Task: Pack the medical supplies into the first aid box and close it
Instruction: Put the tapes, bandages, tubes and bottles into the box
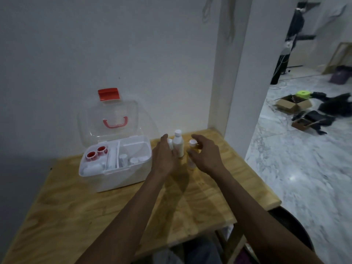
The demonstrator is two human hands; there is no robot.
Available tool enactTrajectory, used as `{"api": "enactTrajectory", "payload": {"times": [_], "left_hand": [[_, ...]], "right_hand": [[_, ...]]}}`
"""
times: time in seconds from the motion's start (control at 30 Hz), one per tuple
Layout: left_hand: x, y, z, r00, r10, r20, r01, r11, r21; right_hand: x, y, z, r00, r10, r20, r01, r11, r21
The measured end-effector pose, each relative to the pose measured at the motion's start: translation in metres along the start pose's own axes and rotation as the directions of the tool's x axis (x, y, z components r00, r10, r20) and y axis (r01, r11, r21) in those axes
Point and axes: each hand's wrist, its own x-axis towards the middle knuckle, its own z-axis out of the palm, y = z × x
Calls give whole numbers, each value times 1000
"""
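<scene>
Progress: first aid box (pixel 122 174) open on tabletop (pixel 76 216), tray part-filled, red-cored tape rolls (pixel 96 152) in | Left: tall white plastic bottle (pixel 178 144) and small amber bottles (pixel 191 164) outside, beside box | left hand (pixel 163 159) open, empty | right hand (pixel 204 155) loosely curled, empty.

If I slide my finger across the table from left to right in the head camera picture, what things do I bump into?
First aid box with its lid up → left hand → tall white bottle → right hand.
</scene>
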Motion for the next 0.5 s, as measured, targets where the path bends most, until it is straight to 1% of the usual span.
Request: {"api": "enactTrajectory", "payload": {"times": [0.23,0.4,0.5], "left_hand": [[-3,-8,13,989,88,-120,-92,996,-24],[-13,-12,16,972,171,-163,-182,982,-58],[-21,-9,11,964,191,-186,-209,975,-80]], "right_hand": [[0,5,3,999,-29,-46,31,998,47],[-5,7,1,996,-44,-75,49,997,66],[-9,6,-5,995,-37,-92,45,996,80]]}}
